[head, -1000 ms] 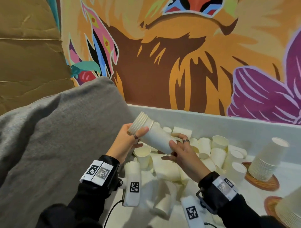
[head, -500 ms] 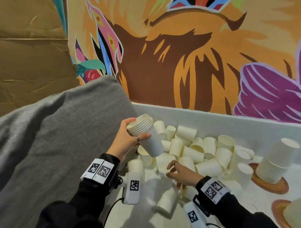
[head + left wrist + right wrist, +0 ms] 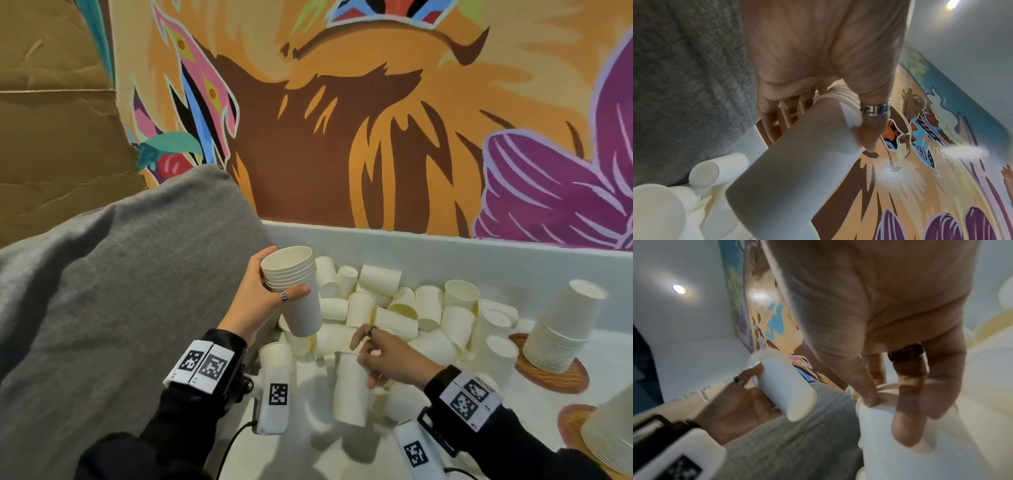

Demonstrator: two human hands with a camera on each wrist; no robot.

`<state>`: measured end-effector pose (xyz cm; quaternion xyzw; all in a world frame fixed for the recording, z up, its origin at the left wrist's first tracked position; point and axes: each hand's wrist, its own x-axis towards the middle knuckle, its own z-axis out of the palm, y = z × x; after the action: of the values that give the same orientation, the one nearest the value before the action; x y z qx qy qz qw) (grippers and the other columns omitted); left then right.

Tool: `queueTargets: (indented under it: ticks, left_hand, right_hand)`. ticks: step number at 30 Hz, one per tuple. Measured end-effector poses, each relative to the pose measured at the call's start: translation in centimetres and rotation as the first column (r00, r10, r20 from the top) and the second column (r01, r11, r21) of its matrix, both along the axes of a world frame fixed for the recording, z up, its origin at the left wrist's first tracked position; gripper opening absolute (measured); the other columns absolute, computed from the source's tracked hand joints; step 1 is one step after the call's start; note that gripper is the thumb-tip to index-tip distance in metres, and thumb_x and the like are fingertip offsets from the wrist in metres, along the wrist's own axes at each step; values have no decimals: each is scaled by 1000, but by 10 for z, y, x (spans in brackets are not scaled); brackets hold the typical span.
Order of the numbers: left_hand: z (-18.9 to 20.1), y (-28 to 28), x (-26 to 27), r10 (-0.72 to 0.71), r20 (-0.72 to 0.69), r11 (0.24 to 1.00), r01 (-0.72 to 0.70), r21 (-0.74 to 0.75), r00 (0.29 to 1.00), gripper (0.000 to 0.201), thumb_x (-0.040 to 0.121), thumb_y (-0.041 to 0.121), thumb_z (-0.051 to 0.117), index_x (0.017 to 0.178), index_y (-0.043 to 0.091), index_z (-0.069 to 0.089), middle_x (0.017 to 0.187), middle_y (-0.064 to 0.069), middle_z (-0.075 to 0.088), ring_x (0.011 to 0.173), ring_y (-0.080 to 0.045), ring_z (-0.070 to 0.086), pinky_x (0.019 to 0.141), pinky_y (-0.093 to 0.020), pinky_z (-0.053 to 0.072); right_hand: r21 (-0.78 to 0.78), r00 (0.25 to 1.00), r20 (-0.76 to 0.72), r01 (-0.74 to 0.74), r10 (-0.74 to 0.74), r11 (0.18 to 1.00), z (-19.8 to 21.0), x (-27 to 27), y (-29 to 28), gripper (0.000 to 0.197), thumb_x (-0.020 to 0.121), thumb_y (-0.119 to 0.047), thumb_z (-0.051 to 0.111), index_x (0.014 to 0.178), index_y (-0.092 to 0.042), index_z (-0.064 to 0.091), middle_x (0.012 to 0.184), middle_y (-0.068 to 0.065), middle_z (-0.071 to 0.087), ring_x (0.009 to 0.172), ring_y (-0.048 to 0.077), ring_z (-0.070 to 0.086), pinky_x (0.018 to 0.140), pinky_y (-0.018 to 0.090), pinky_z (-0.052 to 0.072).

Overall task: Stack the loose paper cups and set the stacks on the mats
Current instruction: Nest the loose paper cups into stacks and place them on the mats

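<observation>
My left hand (image 3: 270, 291) grips a stack of several nested white paper cups (image 3: 296, 291), mouth up and tilted, above the left end of a pile of loose cups (image 3: 404, 308); the stack (image 3: 793, 170) fills the left wrist view, with my ringed thumb across it. Lower down, my right hand (image 3: 368, 356) pinches the rim of a single loose cup (image 3: 351, 390), thumb inside the mouth and fingers on the outer wall (image 3: 898, 443). The left hand's stack (image 3: 785, 386) shows in the right wrist view too.
A grey cushion (image 3: 120, 308) crowds the left side. A painted wall and a white ledge (image 3: 445, 246) close the back. Two woven mats (image 3: 551, 373) at the right each carry an upside-down cup stack (image 3: 565, 329), the nearer stack (image 3: 613, 431) cut off by the frame edge.
My right hand let go of the stack, dropped to the pile and took hold of a single cup. The left hand turned the stack from lying sideways to mouth up.
</observation>
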<state>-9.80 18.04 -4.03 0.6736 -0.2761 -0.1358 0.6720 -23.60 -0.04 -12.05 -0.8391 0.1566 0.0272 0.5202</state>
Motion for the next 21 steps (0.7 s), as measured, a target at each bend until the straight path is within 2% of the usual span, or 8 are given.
queueTargets:
  ticks: [2,4,8,11,13,15,18,21]
  left_hand:
    - [2,-4,0,-26,0,999,26,-19,1000,75,69,3,79,127,27,36,118,7,53,107,-6,54,80,-21,48]
    - [2,-10,0,-67,-8,997,66,-35,998,74,70,0,78,126,26,38,118,5,54,107,-8,54,81,-22,49]
    - [-3,-28,-2,-158,8,987,158,6,987,71,68,0,79,119,30,40,117,6,54,102,-4,55,79,-21,48]
    - [-3,-45,-9,-275,16,959,273,80,961,76,68,2,80,126,26,38,114,9,55,98,2,55,75,-16,47]
    - [-1,-57,-16,-373,23,923,369,114,927,78,68,1,80,130,23,39,116,5,58,99,0,57,78,-19,51]
    - [-1,-69,-24,-455,41,885,446,136,890,79,66,-1,81,129,23,39,116,4,59,101,-4,60,81,-22,53]
    - [0,-85,-33,-534,30,839,526,139,845,92,63,-1,84,133,27,32,118,2,59,110,-13,59,88,-29,52]
    - [4,-96,-41,-607,66,794,598,111,792,106,64,-1,83,141,35,20,120,2,58,110,-11,59,90,-27,51]
  right_hand:
    - [-40,986,153,71,-64,997,19,-9,-6,15,92,-5,46,95,-19,50,71,1,56,54,16,61,52,20,44]
    - [-72,926,337,209,-173,975,41,-20,-10,18,94,-3,46,95,-21,51,69,4,57,54,13,59,52,17,43]
    - [-50,618,705,533,-348,845,87,-40,-11,18,96,-8,47,106,-24,47,81,2,61,63,5,60,59,16,47]
    - [-64,466,839,599,-282,798,113,-47,-2,30,96,-9,48,103,-38,43,90,-9,60,77,4,60,66,13,47]
    - [-138,469,860,593,-202,793,119,-48,7,34,95,-6,49,103,-39,42,95,-16,57,84,2,58,71,12,47]
    - [-235,520,843,586,-138,775,117,-47,14,28,93,-5,49,104,-31,45,96,-12,57,89,1,56,76,12,45]
    - [-369,652,751,549,-108,750,111,-51,16,24,93,-7,47,107,-28,46,97,-5,59,92,8,55,83,24,44]
    - [-499,809,576,462,-118,733,110,-60,13,22,98,-15,44,107,-35,44,93,-7,59,93,12,53,82,32,41]
